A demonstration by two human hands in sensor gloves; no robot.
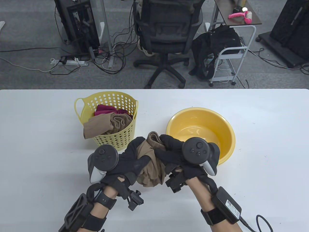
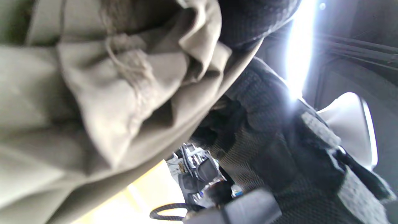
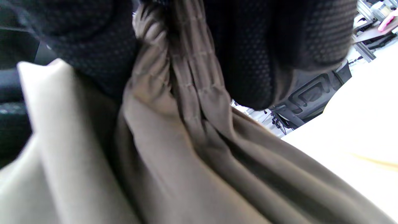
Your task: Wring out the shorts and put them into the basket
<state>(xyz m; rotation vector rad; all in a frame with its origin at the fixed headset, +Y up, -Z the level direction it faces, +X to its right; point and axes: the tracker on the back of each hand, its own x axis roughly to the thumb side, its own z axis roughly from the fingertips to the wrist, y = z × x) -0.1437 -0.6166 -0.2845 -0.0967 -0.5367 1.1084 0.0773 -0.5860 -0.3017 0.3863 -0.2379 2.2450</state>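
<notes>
Tan shorts [image 1: 150, 164] are bunched into a wad above the table's near middle. Both gloved hands grip them: my left hand [image 1: 135, 159] wraps the wad from the left, and my right hand [image 1: 170, 151] clamps it from the right, near the ribbed waistband [image 1: 154, 137]. The shorts fill the left wrist view [image 2: 93, 102] and the right wrist view [image 3: 192, 146], with black glove fingers [image 3: 245, 53] curled over the fabric. The pale yellow perforated basket [image 1: 113, 141] stands just behind my left hand, holding tan and magenta clothes.
A yellow basin [image 1: 225, 137] sits right of the basket, beside my right hand. A tan garment [image 1: 95, 129] hangs over the basket's left rim. Beyond the white table [image 1: 265, 169] stand an office chair [image 1: 166, 36], cables and a cart.
</notes>
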